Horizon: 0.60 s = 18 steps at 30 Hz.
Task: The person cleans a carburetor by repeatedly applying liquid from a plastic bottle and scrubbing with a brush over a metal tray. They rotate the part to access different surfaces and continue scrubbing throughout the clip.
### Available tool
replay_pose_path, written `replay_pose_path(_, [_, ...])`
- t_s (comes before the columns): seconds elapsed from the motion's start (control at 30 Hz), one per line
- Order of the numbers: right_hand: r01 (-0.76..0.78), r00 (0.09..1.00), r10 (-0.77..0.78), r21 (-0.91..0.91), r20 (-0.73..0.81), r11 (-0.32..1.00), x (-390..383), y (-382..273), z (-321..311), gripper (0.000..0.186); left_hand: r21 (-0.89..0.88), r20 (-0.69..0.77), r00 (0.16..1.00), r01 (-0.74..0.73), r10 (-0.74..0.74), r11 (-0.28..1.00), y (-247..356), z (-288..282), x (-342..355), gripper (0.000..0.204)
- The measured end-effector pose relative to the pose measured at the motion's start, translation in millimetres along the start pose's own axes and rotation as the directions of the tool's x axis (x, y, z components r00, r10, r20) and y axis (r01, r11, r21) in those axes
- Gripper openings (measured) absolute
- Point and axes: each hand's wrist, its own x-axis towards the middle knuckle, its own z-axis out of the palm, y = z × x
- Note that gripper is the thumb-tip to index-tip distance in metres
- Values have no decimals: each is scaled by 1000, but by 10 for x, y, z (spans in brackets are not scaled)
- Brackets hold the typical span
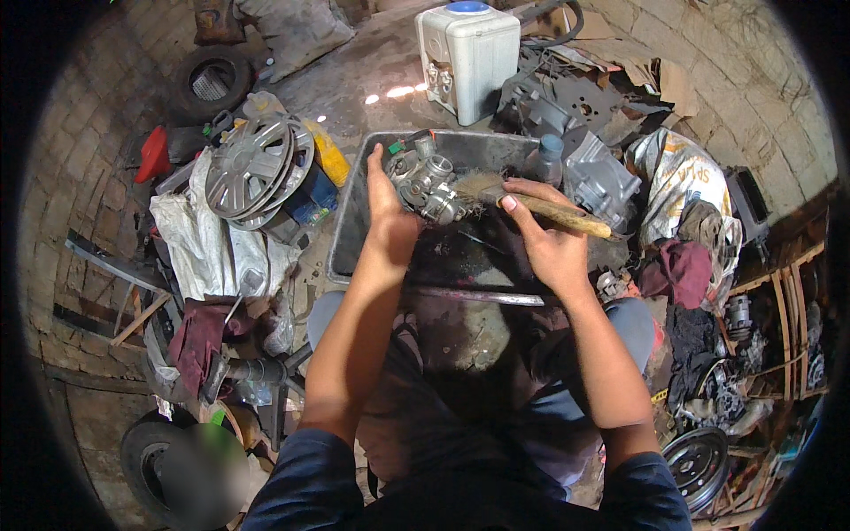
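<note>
My left hand grips a silvery metal carburetor with round openings, holding it above a black plastic tub. The palm and thumb show on its left side; the other fingers are hidden behind it. In my right hand is a brush with a worn wooden handle, the thumb lying along it. Its pale, frayed bristles point left and meet the carburetor's right side. Dark, wet-looking grime covers the tub's floor. A bottle with a blue cap stands at the tub's far right.
A long metal strip lies along the tub's near edge. Wheel covers and a white sack are piled to the left. At the back stands a white plastic container. Metal housings and a maroon cloth lie right.
</note>
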Motion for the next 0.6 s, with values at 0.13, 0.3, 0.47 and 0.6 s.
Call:
replay_pose_path(0.13, [94, 995, -90, -87, 42, 992, -3, -48, 59, 21, 56, 256, 967, -29, 14, 998, -19, -133, 54, 61])
replay_pose_path(0.3, [76, 997, -75, -142, 12, 987, 62, -46, -5, 16, 114, 215, 964, -182, 154, 977, -115, -112, 103, 48])
replay_pose_path(0.47, [236, 972, -231, -120, 54, 964, -122, -238, 126, 12, 10, 127, 972, -199, 196, 980, -106, -282, 312, 56])
replay_pose_path(0.6, [263, 964, -265, -285, 30, 922, 52, 81, 46, 14, -19, 148, 941, -304, 303, 952, -183, -323, 281, 48])
